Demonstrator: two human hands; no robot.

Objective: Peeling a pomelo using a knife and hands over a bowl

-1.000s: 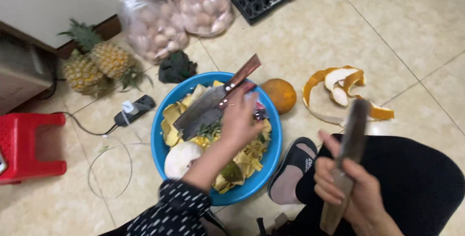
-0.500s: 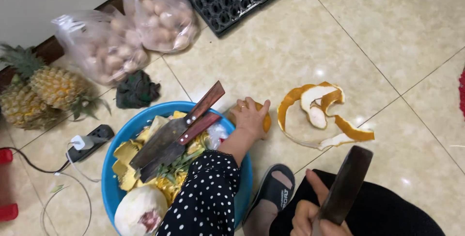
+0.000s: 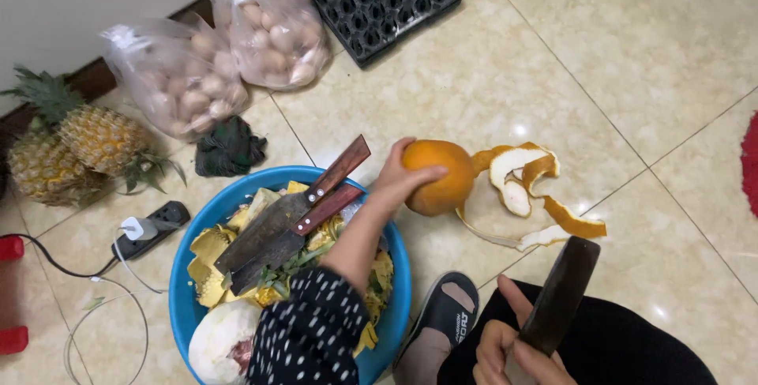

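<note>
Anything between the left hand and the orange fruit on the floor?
Nothing visible. The left hand is already cupped on the orange fruit, fingers over its top. The peel strips lie on its far side, the blue basin beside the arm.

Round orange-skinned citrus fruit [image 3: 436,176]: whole, unpeeled, smooth rind; sits on beige tiled floor [image 3: 632,53] just beside rim of blue plastic basin, curled orange peel strips touching on its far side. Gripped from above and side by left hand [image 3: 399,180], fingers wrapped over top. Dark flat-bladed knife [image 3: 555,306]: blade tilted upward and away, handle end clasped in right hand [image 3: 505,353] at lower frame edge, well apart from fruit.
</note>
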